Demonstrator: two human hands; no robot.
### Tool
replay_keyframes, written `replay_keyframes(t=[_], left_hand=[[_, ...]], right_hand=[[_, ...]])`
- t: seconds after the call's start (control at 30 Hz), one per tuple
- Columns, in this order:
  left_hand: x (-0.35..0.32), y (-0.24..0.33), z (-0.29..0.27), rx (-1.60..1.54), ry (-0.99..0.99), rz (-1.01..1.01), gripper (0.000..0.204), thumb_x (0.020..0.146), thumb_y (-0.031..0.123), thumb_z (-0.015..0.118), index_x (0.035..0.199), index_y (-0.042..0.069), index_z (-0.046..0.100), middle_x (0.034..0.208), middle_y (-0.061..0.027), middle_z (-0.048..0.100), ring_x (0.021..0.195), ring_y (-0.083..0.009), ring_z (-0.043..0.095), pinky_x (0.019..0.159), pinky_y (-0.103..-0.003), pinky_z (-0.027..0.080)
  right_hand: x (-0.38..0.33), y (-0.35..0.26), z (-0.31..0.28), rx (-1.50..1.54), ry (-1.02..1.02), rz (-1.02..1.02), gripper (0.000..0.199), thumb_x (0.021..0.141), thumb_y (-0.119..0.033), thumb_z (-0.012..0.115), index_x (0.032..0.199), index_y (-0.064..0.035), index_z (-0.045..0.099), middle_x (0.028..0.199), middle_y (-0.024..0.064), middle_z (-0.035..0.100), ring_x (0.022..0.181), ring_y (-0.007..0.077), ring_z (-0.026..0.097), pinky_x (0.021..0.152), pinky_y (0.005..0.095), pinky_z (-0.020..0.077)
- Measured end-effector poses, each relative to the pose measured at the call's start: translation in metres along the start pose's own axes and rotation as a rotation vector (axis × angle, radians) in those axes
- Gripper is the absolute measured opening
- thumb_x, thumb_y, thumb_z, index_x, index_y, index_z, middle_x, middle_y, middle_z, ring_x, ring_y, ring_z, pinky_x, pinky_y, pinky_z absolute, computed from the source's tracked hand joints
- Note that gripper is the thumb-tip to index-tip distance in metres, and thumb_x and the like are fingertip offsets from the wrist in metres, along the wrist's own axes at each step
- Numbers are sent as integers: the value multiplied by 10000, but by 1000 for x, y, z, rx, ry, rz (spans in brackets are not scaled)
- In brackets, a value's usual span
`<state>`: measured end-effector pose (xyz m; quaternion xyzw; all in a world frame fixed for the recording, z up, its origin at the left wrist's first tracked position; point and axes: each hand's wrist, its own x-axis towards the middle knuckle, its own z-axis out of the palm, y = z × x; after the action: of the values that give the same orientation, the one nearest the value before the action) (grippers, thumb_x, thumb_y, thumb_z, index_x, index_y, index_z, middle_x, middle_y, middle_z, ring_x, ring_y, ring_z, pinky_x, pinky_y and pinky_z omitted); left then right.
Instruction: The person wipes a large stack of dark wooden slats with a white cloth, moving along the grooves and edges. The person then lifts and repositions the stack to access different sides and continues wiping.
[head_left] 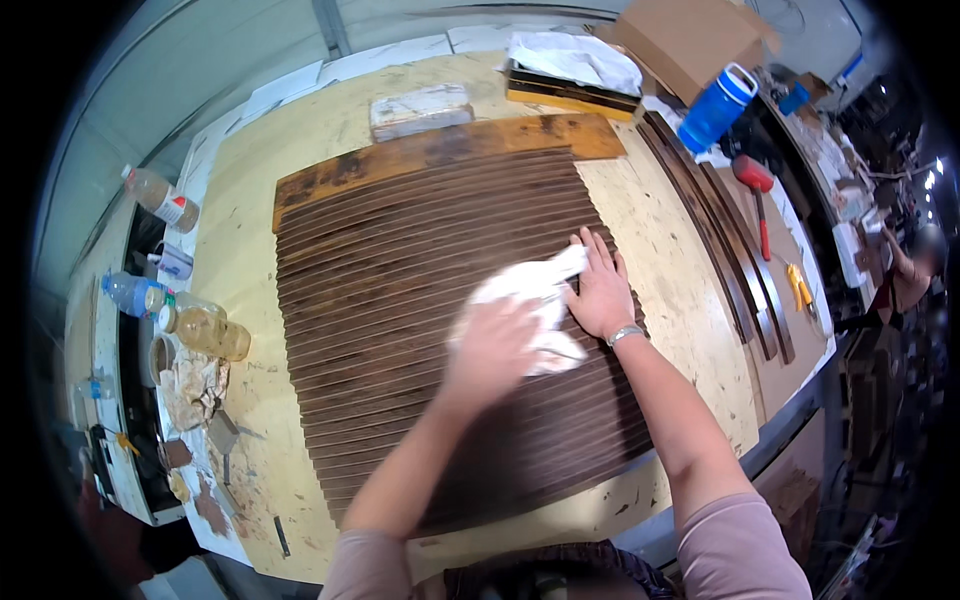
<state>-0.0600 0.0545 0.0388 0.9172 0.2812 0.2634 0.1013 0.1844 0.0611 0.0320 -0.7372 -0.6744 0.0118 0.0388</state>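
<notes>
A dark brown ribbed wooden panel [400, 290], made of many narrow parallel slats, lies flat on the worktable. My left hand [495, 345], smeared by motion, presses a crumpled white cloth [545, 285] onto the slats a little right of the panel's middle. Flat on the panel near its right edge rests my right hand [603, 295], fingers stretched out, with a metal bracelet at the wrist. One corner of the cloth reaches up beside its thumb. Along the panel's far side lies a lighter orange-brown board [340, 168] with dark stains.
Several dark wooden strips [735, 250] lie at the right, beside a red mallet [757, 185], yellow-handled pliers [798, 287] and a blue bottle [718, 108]. At the left stand a jar of yellowish liquid [208, 332] and plastic bottles [160, 198]. A wrapped block [421, 110] sits behind the board.
</notes>
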Motion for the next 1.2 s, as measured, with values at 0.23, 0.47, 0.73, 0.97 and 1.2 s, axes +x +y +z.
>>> replay_keyframes(t=[0.23, 0.47, 0.73, 0.97, 1.2], left_hand=[[-154, -74, -117, 232, -71, -717, 462, 951, 160, 618, 1404, 73, 588, 1419, -166, 595, 1378, -369, 493, 1192, -497, 314], [-19, 81, 25, -92, -159, -168, 447, 912, 150, 639, 1357, 103, 613, 1418, -141, 581, 1357, -359, 506, 1164, -466, 378], [-187, -9, -119, 143, 155, -770, 344, 913, 73, 597, 1238, 6, 687, 1249, -180, 693, 1184, -349, 638, 1073, -441, 454], [-79, 17, -69, 0, 201, -666, 351, 991, 157, 605, 1309, 18, 659, 1234, -176, 696, 1122, -289, 663, 993, -382, 497], [-133, 21, -68, 118, -11, -291, 379, 840, 28, 654, 1211, 80, 706, 1267, -120, 673, 1241, -337, 585, 1149, -518, 366]], right_hand=[[-1, -7, -4, 125, 27, 59, 782, 984, -500, 531, 1592, -69, 294, 1684, 122, 234, 1560, 270, 202, 1254, 533, 179], [2, -2, 14, 99, 60, 16, 744, 983, -428, 516, 1600, -85, 283, 1690, 114, 220, 1561, 266, 200, 1261, 529, 157], [-4, 0, 3, 131, 54, 39, 770, 999, -527, 491, 1594, -80, 293, 1686, 119, 228, 1559, 269, 197, 1250, 537, 181], [-4, 0, -5, 174, 7, 34, 791, 994, -530, 498, 1600, -69, 282, 1697, 126, 190, 1573, 267, 152, 1266, 517, 142], [-55, 57, -45, 451, 59, 28, 778, 995, -506, 521, 1597, -70, 291, 1689, 154, 209, 1568, 299, 170, 1237, 598, 127]])
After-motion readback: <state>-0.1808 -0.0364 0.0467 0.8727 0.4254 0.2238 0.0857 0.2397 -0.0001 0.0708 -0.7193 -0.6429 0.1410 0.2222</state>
